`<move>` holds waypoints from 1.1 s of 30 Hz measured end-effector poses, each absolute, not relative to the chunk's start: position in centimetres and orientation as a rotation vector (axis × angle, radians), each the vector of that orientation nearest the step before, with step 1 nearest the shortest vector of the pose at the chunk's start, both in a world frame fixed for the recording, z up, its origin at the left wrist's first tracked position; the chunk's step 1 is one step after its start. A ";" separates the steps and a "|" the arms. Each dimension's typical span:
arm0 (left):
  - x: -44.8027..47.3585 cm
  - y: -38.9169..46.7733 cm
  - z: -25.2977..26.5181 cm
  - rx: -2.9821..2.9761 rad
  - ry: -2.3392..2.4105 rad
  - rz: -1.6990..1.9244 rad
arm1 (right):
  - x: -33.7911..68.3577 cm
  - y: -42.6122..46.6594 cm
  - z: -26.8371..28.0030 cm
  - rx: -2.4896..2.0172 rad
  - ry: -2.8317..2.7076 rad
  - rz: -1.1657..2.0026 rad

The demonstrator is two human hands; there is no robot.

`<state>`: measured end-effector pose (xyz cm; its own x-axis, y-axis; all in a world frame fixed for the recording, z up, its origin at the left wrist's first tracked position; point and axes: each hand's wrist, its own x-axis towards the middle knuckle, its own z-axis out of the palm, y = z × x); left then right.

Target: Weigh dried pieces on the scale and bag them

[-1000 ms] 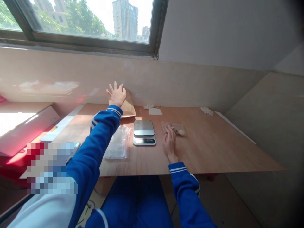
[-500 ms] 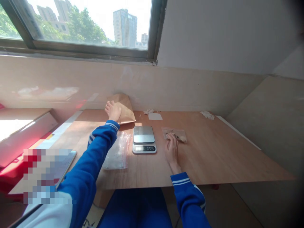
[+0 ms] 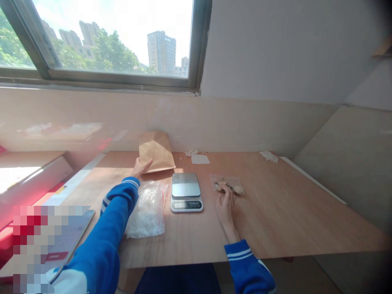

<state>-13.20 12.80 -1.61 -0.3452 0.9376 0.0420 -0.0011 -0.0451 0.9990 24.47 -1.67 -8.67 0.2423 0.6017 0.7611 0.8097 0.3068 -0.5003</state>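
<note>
Left hand [image 3: 141, 166]: at the lower left corner of the kraft paper bag [image 3: 157, 149], thumb lying over its front; the other fingers are hidden, so whether the grip is closed I cannot tell.
Right hand [image 3: 226, 204]: fingers bent and together, resting on the small zip bag [image 3: 237, 185] of pale, dark-flecked pieces; whether they pinch it cannot be told.
Kraft paper bag: leaning back against the wall [image 3: 229, 126], its bottom edge on the worktop [image 3: 290, 216].
Zip bag: flat on the worktop, right of the digital scale [image 3: 185, 185], apart from it.
Clear plastic bags [image 3: 145, 214]: lying just left of the scale, near the left sleeve [image 3: 108, 228].
White card [image 3: 201, 159]: behind the scale, crumpled scraps [image 3: 192, 152] beside it.
Edges: the worktop's near edge runs in front of the scale, its far edge along the wall.
Open room: widest right of the zip bag; a modest gap between scale and zip bag, a narrower one between scale and plastic bags.
Since half a second ago: the left hand has dropped from the kraft bag's left front to its lower corner, showing more brown paper; the right stays on the zip bag; the view has tipped upward.
</note>
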 end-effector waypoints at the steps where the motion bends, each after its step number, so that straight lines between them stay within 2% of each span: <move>1: -13.1 12.3 -1.8 1.068 1.414 1.517 | 24.5 -1.7 -8.7 -1.381 -1.453 -0.226; 7: -12.5 8.4 -1.5 1.396 1.175 1.410 | 22.4 -2.3 -6.5 -1.268 -1.582 -0.154; 13: -13.9 8.4 -2.7 1.556 1.319 1.241 | 15.1 -3.2 2.3 -1.038 -1.847 -0.069; 18: -14.8 9.2 -5.1 1.594 1.449 1.201 | 9.7 -1.7 8.3 -0.939 -2.094 -0.178; 26: -14.4 8.0 -7.0 1.697 1.430 1.323 | 7.5 -0.9 8.5 -0.938 -2.240 -0.348; 30: -14.3 7.6 -7.2 1.785 1.440 1.369 | 6.9 -2.4 7.6 -0.862 -2.302 -0.329; 33: -14.3 7.4 -7.0 1.798 1.438 1.375 | 6.4 -3.0 7.4 -0.974 -2.260 -0.243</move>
